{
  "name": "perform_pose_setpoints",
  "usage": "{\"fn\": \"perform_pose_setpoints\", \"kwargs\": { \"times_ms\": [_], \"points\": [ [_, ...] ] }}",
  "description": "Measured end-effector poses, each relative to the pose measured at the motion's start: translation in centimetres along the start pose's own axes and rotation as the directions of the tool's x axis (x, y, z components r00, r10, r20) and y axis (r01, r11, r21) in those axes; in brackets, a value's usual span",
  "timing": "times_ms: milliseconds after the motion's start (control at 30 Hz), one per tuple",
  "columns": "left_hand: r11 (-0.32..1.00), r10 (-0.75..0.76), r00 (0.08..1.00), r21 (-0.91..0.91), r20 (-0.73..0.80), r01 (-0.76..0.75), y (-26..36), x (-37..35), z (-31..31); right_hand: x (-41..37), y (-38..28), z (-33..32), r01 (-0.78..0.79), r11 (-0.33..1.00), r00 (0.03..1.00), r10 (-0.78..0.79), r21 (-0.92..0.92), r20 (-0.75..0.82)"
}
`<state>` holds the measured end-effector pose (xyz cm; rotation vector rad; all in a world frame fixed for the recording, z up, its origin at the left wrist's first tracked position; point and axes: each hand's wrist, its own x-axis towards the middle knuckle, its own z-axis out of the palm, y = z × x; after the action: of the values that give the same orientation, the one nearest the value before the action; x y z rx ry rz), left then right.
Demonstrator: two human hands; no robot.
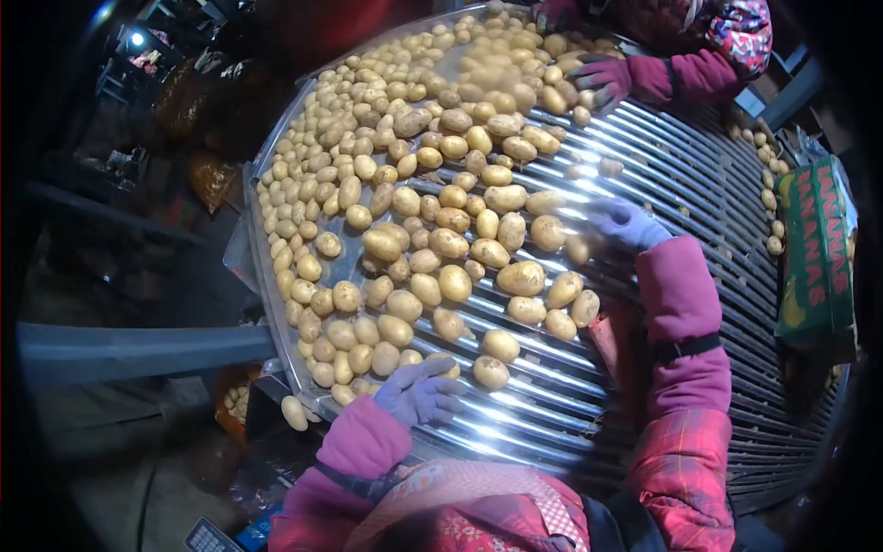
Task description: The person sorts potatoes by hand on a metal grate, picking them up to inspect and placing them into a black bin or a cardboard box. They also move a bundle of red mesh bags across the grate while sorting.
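Note:
My left hand (418,393), in a lavender glove, lies at the near edge of the potato heap with its fingers stretched out and apart. Its fingertips are beside a potato (448,366), and more potatoes (384,359) lie just beyond it. Farther right, my right hand (627,224), in a matching glove, reaches over the metal rollers (515,405). Its fingers look spread, though somewhat blurred, close to a potato (548,233) and a smeared one (578,248). I see nothing clearly gripped in either hand.
Potatoes (322,156) crowd the left and far side of the sorting table, inside a metal rim (253,207). Across the table, another person's dark-gloved hand (602,78) is near the potatoes. A green banana box (814,248) stands on the right, beside a row of potatoes (769,198).

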<state>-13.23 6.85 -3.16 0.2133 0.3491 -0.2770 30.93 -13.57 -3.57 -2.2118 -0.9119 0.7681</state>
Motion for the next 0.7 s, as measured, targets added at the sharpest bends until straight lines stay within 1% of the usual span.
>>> {"fn": "perform_pose_setpoints", "kwargs": {
  "times_ms": [33, 67, 133, 167, 200, 233, 267, 333, 367, 400, 467, 500, 533, 600, 633, 667, 700],
  "points": [
    [0.999, -0.001, 1.000, 0.033, -0.027, 0.002, 0.1, 0.0, -0.1, -0.5, -6.0, -1.2, -0.066, 0.977, 0.997, 0.073, -0.204, 0.031],
    [1.000, 0.002, 1.000, 0.028, -0.017, -0.001, 0.1, -0.1, -0.5, 0.0, -7.3, -1.1, -0.010, 1.000, 1.000, 0.010, 0.016, -0.008],
    [0.998, -0.023, 0.995, -0.062, 0.098, 0.029, 0.1, 0.0, -1.5, 2.1, -10.3, 1.0, 0.085, 0.989, 0.982, -0.063, 0.122, -0.177],
    [0.998, -0.009, 0.995, -0.066, 0.101, 0.016, 0.1, -0.1, -1.7, 4.2, -10.9, 2.6, 0.188, 0.974, 0.953, -0.212, -0.124, -0.218],
    [0.998, -0.020, 0.997, -0.050, 0.072, 0.024, 0.1, -0.1, -1.8, 6.1, -11.8, 4.2, 0.274, 0.891, 0.904, -0.367, -0.361, -0.220],
    [0.999, -0.026, 0.999, -0.033, 0.042, 0.028, 0.1, 0.0, -1.9, 6.9, -13.8, 5.6, 0.207, 0.877, 0.936, -0.306, -0.433, -0.173],
    [1.000, 0.006, 0.999, -0.030, 0.043, -0.004, -0.1, 0.1, -2.1, 8.6, -14.0, 7.1, 0.139, 0.883, 0.958, -0.235, -0.448, -0.166],
    [0.992, -0.035, 0.997, -0.116, 0.067, 0.042, 0.1, 0.3, -2.2, 11.2, -15.1, 8.4, 0.052, 0.821, 0.996, -0.085, -0.569, -0.031],
    [0.996, -0.039, 0.999, -0.081, 0.031, 0.041, 0.1, 0.2, -2.0, 11.6, -15.6, 9.3, -0.010, 0.767, 0.992, -0.074, -0.642, -0.104],
    [0.996, -0.026, 0.999, -0.090, 0.025, 0.028, 0.2, 0.2, -1.9, 12.1, -15.7, 9.5, -0.047, 0.752, 0.996, -0.017, -0.657, -0.090],
    [1.000, 0.013, 1.000, -0.005, 0.008, -0.013, -0.2, 0.3, -1.7, 11.3, -17.0, 9.3, -0.080, 0.785, 0.991, -0.002, -0.614, -0.132],
    [0.999, 0.009, 1.000, 0.039, -0.011, -0.009, 0.0, 0.3, -1.5, 11.6, -16.6, 9.1, -0.058, 0.769, 0.994, -0.014, -0.637, -0.107],
    [0.999, 0.030, 1.000, 0.031, -0.006, -0.030, 0.3, 0.3, -1.0, 12.7, -15.3, 9.0, -0.056, 0.781, 0.997, 0.010, -0.621, -0.077],
    [0.984, 0.020, 0.998, 0.179, -0.061, -0.009, 0.5, -0.1, -0.1, 12.4, -13.4, 8.0, -0.064, 0.902, 0.992, 0.011, -0.427, -0.124],
    [0.987, 0.023, 1.000, 0.159, -0.021, -0.020, 0.4, -0.3, -0.1, 13.0, -12.2, 7.3, -0.149, 0.953, 0.986, 0.124, -0.263, -0.110],
    [0.992, 0.055, 0.996, 0.112, 0.065, -0.062, 0.4, -0.3, -0.3, 12.2, -11.3, 6.3, -0.069, 0.994, 0.995, 0.062, -0.089, -0.074],
    [0.993, 0.058, 0.998, 0.105, 0.037, -0.062, 0.4, -0.3, -0.4, 11.3, -10.2, 5.6, 0.021, 0.995, 0.985, -0.038, -0.098, -0.171]
  ]
}}
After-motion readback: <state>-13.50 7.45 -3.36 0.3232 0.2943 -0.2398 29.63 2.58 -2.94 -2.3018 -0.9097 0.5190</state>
